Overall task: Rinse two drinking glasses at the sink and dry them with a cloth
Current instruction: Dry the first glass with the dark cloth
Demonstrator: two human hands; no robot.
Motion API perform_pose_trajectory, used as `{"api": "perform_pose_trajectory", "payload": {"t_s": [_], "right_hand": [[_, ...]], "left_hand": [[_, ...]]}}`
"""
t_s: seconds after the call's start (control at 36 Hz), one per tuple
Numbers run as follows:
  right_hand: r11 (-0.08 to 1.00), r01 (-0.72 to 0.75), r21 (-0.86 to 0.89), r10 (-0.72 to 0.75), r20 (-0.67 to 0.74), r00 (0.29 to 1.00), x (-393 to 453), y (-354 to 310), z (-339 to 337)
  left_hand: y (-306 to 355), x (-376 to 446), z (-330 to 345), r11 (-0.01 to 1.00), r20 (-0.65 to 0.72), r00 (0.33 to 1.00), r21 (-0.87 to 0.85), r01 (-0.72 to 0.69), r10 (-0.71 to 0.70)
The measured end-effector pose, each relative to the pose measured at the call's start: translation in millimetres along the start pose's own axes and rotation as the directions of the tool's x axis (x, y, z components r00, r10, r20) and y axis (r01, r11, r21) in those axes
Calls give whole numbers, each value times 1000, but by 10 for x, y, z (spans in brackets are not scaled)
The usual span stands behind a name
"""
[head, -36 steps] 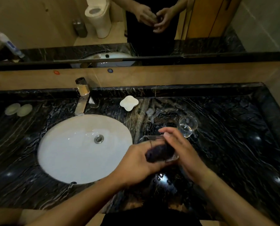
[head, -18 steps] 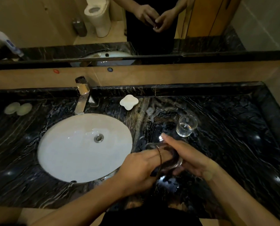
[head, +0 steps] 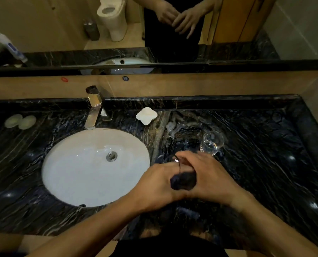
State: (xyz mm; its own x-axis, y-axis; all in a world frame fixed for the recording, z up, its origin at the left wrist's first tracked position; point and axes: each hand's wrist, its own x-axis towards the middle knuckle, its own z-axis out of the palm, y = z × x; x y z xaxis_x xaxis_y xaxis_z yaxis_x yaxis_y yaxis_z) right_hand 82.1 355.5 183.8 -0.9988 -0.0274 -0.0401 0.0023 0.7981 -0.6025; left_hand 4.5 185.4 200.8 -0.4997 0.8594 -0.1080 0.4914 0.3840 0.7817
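A dark cloth is bunched between my two hands above the black marble counter, right of the sink. My left hand is closed on the cloth. My right hand wraps a clear drinking glass; only a glint of its rim shows past my fingers, and the cloth seems pushed into it. A second clear glass stands upright on the counter just behind my right hand, untouched.
The white oval sink lies to the left, with a chrome faucet behind it; no water runs. A white soap dish sits near the back wall, and two pale round pads sit far left. A mirror hangs above.
My right hand has turned from under the glass to over it, fingers curling around. The dark cloth has shifted within the glass and now shows between my palms. The second glass stays put.
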Motion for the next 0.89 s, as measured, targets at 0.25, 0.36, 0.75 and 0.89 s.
{"api": "perform_pose_trajectory", "payload": {"t_s": [0.25, 0.36, 0.75, 0.89], "right_hand": [[926, -122, 357, -91, 525, 846, 16, 59, -233], [826, -218, 519, -142, 567, 811, 9, 85, -282], [203, -228, 952, 421, 126, 898, 17, 190, 137], [174, -111, 978, 601, -16, 799, 208, -24, 387]], "left_hand": [[-66, -109, -191, 451, 430, 705, 554, -699, 565], [-26, -101, -353, 377, 397, 656, 581, -721, 642], [-94, -60, -20, 914, -617, 734, -405, 12, -283], [158, 80, 435, 955, -697, 698, -289, -61, -166]]}}
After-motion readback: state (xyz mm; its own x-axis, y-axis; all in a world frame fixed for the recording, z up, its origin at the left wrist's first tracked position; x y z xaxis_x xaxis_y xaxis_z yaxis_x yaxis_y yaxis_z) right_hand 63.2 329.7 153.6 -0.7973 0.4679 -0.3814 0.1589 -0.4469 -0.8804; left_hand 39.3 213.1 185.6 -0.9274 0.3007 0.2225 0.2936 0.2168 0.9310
